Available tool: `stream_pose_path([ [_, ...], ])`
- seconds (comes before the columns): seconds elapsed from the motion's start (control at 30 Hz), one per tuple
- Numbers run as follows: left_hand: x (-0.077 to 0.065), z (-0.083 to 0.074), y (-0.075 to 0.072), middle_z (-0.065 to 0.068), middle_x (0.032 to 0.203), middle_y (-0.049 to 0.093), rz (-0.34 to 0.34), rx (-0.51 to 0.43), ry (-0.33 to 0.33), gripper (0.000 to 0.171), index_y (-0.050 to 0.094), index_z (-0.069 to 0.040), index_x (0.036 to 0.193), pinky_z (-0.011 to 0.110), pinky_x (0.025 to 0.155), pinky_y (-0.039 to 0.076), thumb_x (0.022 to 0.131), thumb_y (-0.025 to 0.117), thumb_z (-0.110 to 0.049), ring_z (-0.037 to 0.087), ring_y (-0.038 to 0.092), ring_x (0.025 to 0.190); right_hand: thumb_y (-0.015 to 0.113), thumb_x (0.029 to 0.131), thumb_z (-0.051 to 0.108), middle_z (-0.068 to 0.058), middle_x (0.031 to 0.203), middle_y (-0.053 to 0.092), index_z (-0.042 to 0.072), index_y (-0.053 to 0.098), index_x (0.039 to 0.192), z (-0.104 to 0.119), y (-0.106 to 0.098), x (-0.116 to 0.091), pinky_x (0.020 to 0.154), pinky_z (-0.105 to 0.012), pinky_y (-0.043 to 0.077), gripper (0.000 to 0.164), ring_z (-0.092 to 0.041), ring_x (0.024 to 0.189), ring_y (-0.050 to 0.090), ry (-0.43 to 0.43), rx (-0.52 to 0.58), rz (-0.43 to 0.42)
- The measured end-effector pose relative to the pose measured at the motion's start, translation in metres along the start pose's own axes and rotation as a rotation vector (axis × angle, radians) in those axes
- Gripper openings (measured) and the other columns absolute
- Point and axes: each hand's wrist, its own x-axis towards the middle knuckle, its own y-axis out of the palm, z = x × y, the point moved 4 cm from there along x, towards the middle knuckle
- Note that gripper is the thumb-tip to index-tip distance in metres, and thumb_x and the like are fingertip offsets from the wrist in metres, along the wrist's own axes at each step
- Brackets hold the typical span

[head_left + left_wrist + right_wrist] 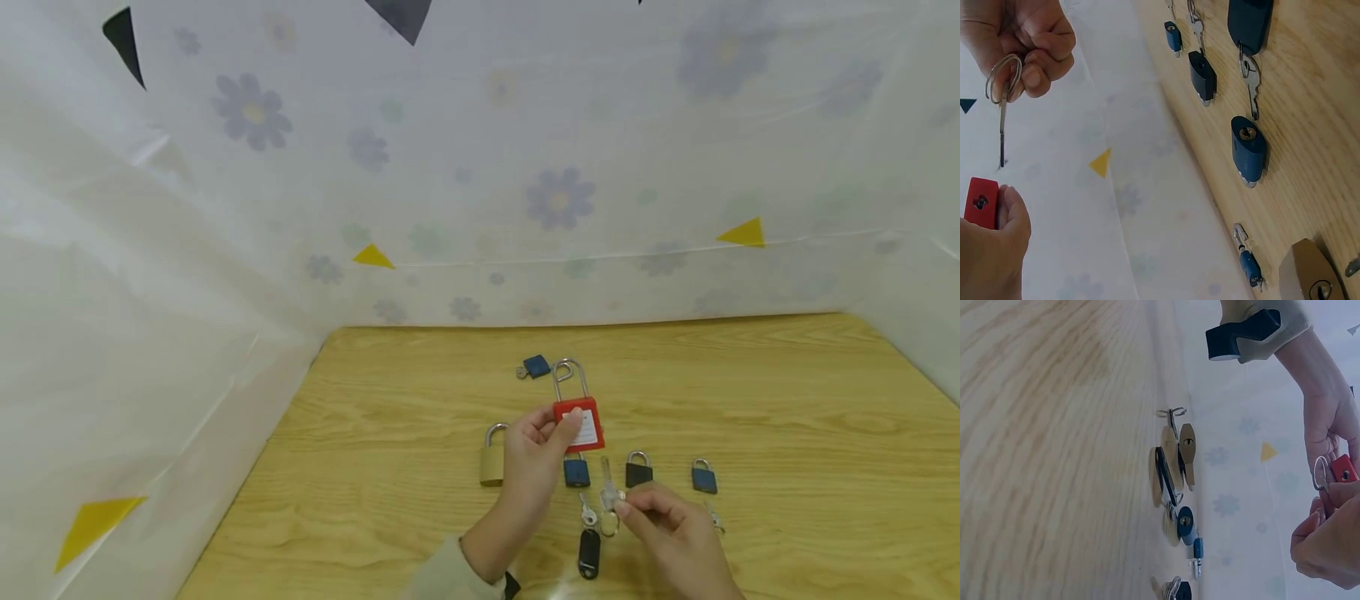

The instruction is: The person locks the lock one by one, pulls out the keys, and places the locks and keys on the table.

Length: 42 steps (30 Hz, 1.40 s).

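My left hand (534, 458) holds a red padlock (590, 429) with a white label and a tall steel shackle pointing up. The thumb lies across the label. Lower and to the right, my right hand (678, 533) pinches a key (608, 492) that hangs on a split ring (991, 81). In the left wrist view the key's tip points toward the padlock's keyhole (981, 201), with a gap between them. Beneath the hands on the table are a blue padlock (577, 472), a small key (588, 512) with a black tag (589, 554), and a black padlock (639, 474).
A brass padlock (491, 467) stands left of my left hand, partly hidden by it. Farther back lies a blue padlock (536, 366) with a key. Another blue padlock (704, 479) is at the right. The wood-grain table (375, 400) is bordered by flower-patterned sheeting (465, 208).
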Motion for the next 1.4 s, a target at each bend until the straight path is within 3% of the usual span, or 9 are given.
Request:
stream_pose_path([
  [0.17, 0.0, 0.006, -0.004, 0.018, 0.093, 0.068, -0.011, 0.007, -0.032, 0.03, 0.06, 0.007, 0.104, 0.022, 0.073, 0.054, 0.084, 0.063, -0.016, 0.01, 0.064, 0.077, 0.064, 0.082, 0.008, 0.007, 0.07, 0.061, 0.0, 0.065, 0.077, -0.004, -0.008, 0.018, 0.051, -0.019, 0.043, 0.009, 0.0, 0.06, 0.047, 0.039, -0.049, -0.015],
  [0.37, 0.0, 0.014, -0.011, 0.014, 0.093, 0.068, -0.048, 0.003, -0.08, 0.032, 0.059, 0.006, 0.104, 0.024, 0.074, 0.054, 0.084, 0.063, -0.018, 0.01, 0.064, 0.078, 0.06, 0.087, 0.023, -0.006, 0.08, 0.065, -0.002, 0.067, 0.089, -0.02, -0.016, 0.062, 0.052, -0.02, 0.04, 0.026, -0.005, 0.063, 0.045, 0.127, -0.197, 0.044],
  [0.5, 0.0, 0.02, -0.016, 0.013, 0.091, 0.068, -0.04, -0.003, -0.106, 0.031, 0.058, 0.007, 0.105, 0.023, 0.074, 0.054, 0.084, 0.063, -0.016, 0.01, 0.063, 0.078, 0.056, 0.088, 0.019, -0.013, 0.082, 0.065, -0.007, 0.064, 0.094, -0.038, -0.017, 0.089, 0.05, -0.021, 0.04, 0.028, -0.011, 0.064, 0.048, 0.153, -0.277, 0.099],
  [0.67, -0.002, 0.026, -0.019, 0.012, 0.092, 0.068, -0.028, -0.011, -0.128, 0.032, 0.058, 0.007, 0.105, 0.023, 0.074, 0.054, 0.084, 0.063, -0.017, 0.01, 0.063, 0.078, 0.051, 0.087, 0.013, -0.016, 0.077, 0.063, -0.012, 0.061, 0.092, -0.055, -0.017, 0.111, 0.046, -0.021, 0.041, 0.028, -0.013, 0.057, 0.048, 0.209, -0.262, 0.135],
  [0.87, -0.006, 0.029, -0.02, 0.013, 0.095, 0.068, -0.03, -0.002, -0.148, 0.034, 0.058, 0.006, 0.106, 0.023, 0.074, 0.054, 0.084, 0.063, -0.02, 0.011, 0.064, 0.08, 0.05, 0.083, 0.006, -0.011, 0.067, 0.062, -0.013, 0.062, 0.083, -0.068, -0.012, 0.121, 0.046, -0.021, 0.044, 0.022, -0.012, 0.054, 0.051, 0.244, -0.252, 0.149],
  [1.1, -0.007, 0.031, -0.02, 0.01, 0.089, 0.068, -0.034, -0.009, -0.145, 0.032, 0.058, 0.008, 0.104, 0.019, 0.07, 0.053, 0.084, 0.063, -0.017, 0.008, 0.063, 0.076, 0.047, 0.078, 0.0, -0.015, 0.065, 0.06, -0.013, 0.062, 0.078, -0.071, -0.008, 0.127, 0.044, -0.021, 0.041, 0.02, -0.015, 0.053, 0.05, 0.17, -0.356, 0.088],
  [1.23, -0.008, 0.034, -0.02, 0.01, 0.09, 0.068, -0.028, -0.011, -0.158, 0.033, 0.057, 0.007, 0.105, 0.019, 0.071, 0.053, 0.084, 0.063, -0.017, 0.009, 0.063, 0.076, 0.048, 0.08, 0.001, -0.003, 0.048, 0.049, -0.006, 0.057, 0.06, -0.07, -0.007, 0.129, 0.039, -0.019, 0.033, 0.023, -0.011, 0.044, 0.042, 0.147, -0.408, 0.084],
  [1.4, -0.009, 0.037, -0.021, 0.009, 0.089, 0.067, -0.02, -0.015, -0.166, 0.034, 0.057, 0.007, 0.106, 0.019, 0.07, 0.053, 0.083, 0.063, -0.017, 0.009, 0.063, 0.076, 0.056, 0.082, 0.006, 0.003, 0.044, 0.042, 0.002, 0.052, 0.053, -0.068, -0.008, 0.127, 0.04, -0.018, 0.03, 0.03, -0.008, 0.041, 0.037, 0.148, -0.458, 0.087],
])
